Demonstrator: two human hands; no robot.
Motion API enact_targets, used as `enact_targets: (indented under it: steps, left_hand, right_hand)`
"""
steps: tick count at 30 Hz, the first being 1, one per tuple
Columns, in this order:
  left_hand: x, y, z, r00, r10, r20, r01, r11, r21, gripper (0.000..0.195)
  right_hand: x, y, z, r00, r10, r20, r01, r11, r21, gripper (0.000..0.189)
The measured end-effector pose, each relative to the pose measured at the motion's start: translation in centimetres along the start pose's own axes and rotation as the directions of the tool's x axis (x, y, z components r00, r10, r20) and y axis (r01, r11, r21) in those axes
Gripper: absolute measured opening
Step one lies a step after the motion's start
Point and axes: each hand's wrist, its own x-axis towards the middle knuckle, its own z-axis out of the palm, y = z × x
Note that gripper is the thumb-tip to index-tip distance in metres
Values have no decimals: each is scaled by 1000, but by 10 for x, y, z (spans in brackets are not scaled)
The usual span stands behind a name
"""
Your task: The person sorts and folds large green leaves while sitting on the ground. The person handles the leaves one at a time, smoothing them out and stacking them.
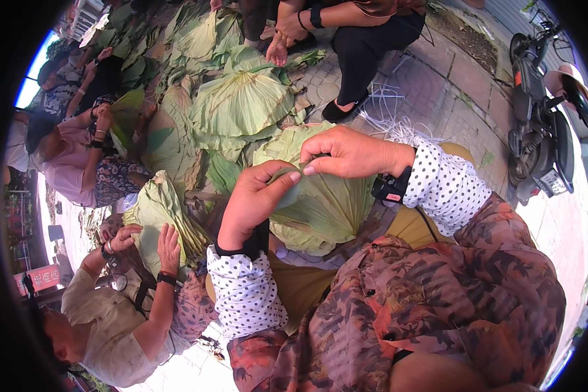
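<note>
Both hands meet near the middle of the head view, above a stack of large pale green leaves [304, 240], apparently lotus leaves. My left hand [255, 201] pinches the edge of a green leaf [286, 196] between thumb and fingers. Close beside it, my right hand [350, 152] has thumb and index finger together on the same leaf's edge. The rest of that leaf hangs below the fingers, its veined part [333, 210] over the stack. White dotted sleeves cover both forearms.
More leaf piles [245, 103] lie ahead on the paving. White strings [392, 112] lie beyond my right hand. A person [122, 318] at the left has hands by another leaf stack [154, 220]. A crouching person's shoe [340, 110] is ahead. An electric scooter [534, 112] stands at right.
</note>
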Motion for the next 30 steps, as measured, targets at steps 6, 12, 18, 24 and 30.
enact_targets:
  steps: [6,12,18,24,30]
  left_hand:
    - [2,-6,0,999,30,18,-33,989,143,15]
    - [4,0,6,997,26,66,-39,978,205,15]
    - [7,-10,4,1000,24,-17,-18,964,266,16]
    - [8,-13,4,999,-25,-37,30,989,143,14]
    - [6,-6,8,997,-70,-42,74,994,86,13]
  right_hand:
    - [0,-1,-2,996,-34,86,37,999,-34,21]
    - [-1,1,0,998,23,65,-17,996,-85,17]
    - [0,6,4,1000,-31,-4,31,999,-31,13]
    - [-1,2,6,996,-29,-81,26,999,-40,17]
    - [-5,-1,6,997,7,-72,-7,1000,4,11]
